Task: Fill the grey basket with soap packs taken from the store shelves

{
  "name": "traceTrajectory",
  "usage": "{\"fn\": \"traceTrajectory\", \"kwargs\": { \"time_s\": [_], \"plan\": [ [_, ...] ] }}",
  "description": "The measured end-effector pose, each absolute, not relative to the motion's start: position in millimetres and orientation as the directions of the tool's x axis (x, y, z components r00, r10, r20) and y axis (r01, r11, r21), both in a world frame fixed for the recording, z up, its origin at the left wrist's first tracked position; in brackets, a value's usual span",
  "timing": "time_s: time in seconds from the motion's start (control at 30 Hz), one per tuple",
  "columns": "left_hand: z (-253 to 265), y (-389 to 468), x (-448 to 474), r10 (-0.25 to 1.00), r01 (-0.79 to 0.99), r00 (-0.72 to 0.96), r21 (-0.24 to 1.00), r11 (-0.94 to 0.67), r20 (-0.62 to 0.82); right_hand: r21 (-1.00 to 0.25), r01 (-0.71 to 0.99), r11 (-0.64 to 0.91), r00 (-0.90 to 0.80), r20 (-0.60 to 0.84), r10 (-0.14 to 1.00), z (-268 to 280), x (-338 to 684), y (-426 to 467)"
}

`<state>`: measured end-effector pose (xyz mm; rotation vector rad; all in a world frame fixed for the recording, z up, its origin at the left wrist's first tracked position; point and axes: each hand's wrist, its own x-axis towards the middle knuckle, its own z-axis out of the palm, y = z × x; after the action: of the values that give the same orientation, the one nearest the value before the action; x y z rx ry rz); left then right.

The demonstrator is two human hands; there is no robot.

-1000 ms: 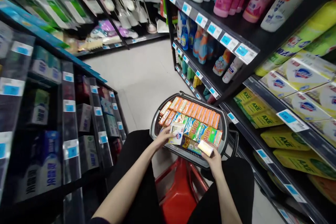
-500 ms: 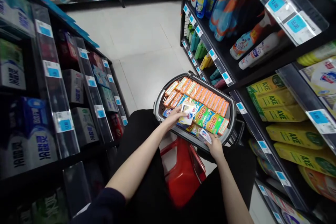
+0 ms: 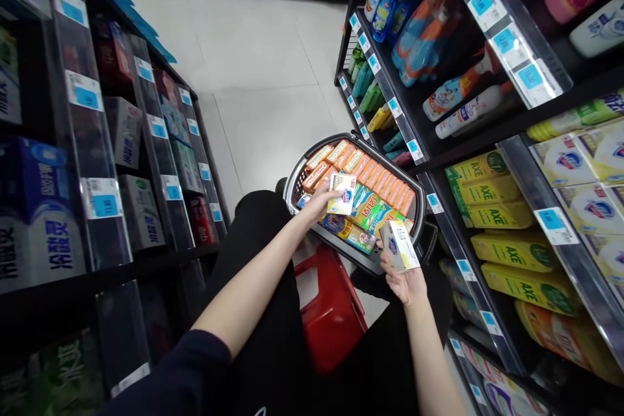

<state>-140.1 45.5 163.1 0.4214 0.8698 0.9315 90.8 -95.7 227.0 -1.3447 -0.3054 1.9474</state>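
My left hand [image 3: 316, 203] is closed on a small white and yellow soap box [image 3: 342, 194], held over the left part of a shopping basket [image 3: 291, 190]. In my right hand [image 3: 403, 283] is another soap box [image 3: 399, 246], tilted with a barcode side showing, above the basket's near right rim. Rows of small orange boxes [image 3: 373, 172] fill the far side of the basket. Nearer to me lie green and yellow packets [image 3: 373, 213] and a blue and yellow pack [image 3: 337, 225], partly hidden by the left soap box.
A red plastic stool [image 3: 329, 312] stands between my knees, below the basket. Shelves with toothpaste boxes [image 3: 39, 208] rise at left. At right, shelves hold yellow AXE packs [image 3: 507, 251], soap boxes [image 3: 599, 208] and spray bottles [image 3: 463, 84]. Tiled floor [image 3: 263, 71] lies ahead.
My right hand has lifted its soap box up and turned it, so a larger face and the barcode side show. My left hand still holds its box. The view has shifted slightly.
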Motion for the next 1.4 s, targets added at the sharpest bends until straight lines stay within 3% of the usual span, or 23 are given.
{"fn": "traceTrajectory", "kwargs": {
  "time_s": [0.1,0.17,0.23,0.27,0.33,0.43,0.6,0.8,0.93,1.03,1.13,1.27,1.33,1.4],
  "plan": [
    [166.2,43.4,-140.3,0.834,-0.531,0.316,0.644,0.551,-0.453,-0.636,-0.418,-0.648,-0.069,-0.689,0.721,217.8,95.8,-95.5],
    [167.8,42.6,-140.2,0.833,-0.538,0.319,0.638,0.552,-0.452,-0.741,-0.286,-0.607,0.068,-0.648,0.759,204.7,106.0,-93.2],
    [168.4,42.6,-139.8,0.832,-0.544,0.315,0.632,0.553,-0.457,-0.821,0.061,-0.567,0.168,-0.552,0.817,189.4,116.2,-88.1],
    [168.3,42.8,-139.5,0.831,-0.545,0.31,0.63,0.553,-0.462,-0.798,0.299,-0.523,0.172,-0.494,0.852,181.5,119.5,-84.9],
    [167.3,43.6,-138.8,0.831,-0.546,0.297,0.631,0.552,-0.47,-0.596,0.724,-0.348,0.089,-0.419,0.904,165.5,119.7,-78.7],
    [164.9,44.5,-138.0,0.836,-0.532,0.295,0.647,0.546,-0.463,-0.237,0.97,-0.05,-0.059,-0.433,0.899,141.2,106.7,-73.6],
    [161.9,43.6,-137.8,0.848,-0.517,0.295,0.673,0.529,-0.44,0.114,0.981,0.158,-0.098,-0.413,0.905,107.2,89.5,-74.3],
    [154.6,42.4,-136.1,0.859,-0.422,0.322,0.752,0.507,-0.398,0.273,0.933,0.236,-0.119,-0.383,0.916,98.9,88.9,-78.2],
    [147.3,40.2,-136.4,0.875,-0.089,0.362,0.922,0.377,-0.322,0.296,0.935,0.196,-0.079,-0.366,0.927,107.2,82.0,-76.4],
    [147.7,34.1,-135.1,0.845,0.27,0.45,0.946,0.181,-0.29,0.3,0.953,0.048,0.063,-0.348,0.935,111.7,77.7,-72.5],
    [155.3,25.2,-130.8,0.767,0.491,0.571,0.871,-0.033,-0.293,0.233,0.951,-0.204,0.285,-0.402,0.87,114.1,77.4,-68.2],
    [168.4,14.1,-123.6,0.717,0.595,0.656,0.745,-0.301,-0.234,0.115,0.898,-0.425,0.415,-0.545,0.729,127.7,89.5,-60.9],
    [171.2,10.0,-120.8,0.708,0.581,0.692,0.69,-0.431,-0.141,-0.06,0.902,-0.428,0.312,-0.595,0.74,143.1,100.1,-60.0],
    [170.4,6.7,-118.3,0.693,0.565,0.717,0.637,-0.524,-0.066,-0.38,0.833,-0.402,0.115,-0.591,0.798,162.0,108.9,-64.0]
  ]
}}
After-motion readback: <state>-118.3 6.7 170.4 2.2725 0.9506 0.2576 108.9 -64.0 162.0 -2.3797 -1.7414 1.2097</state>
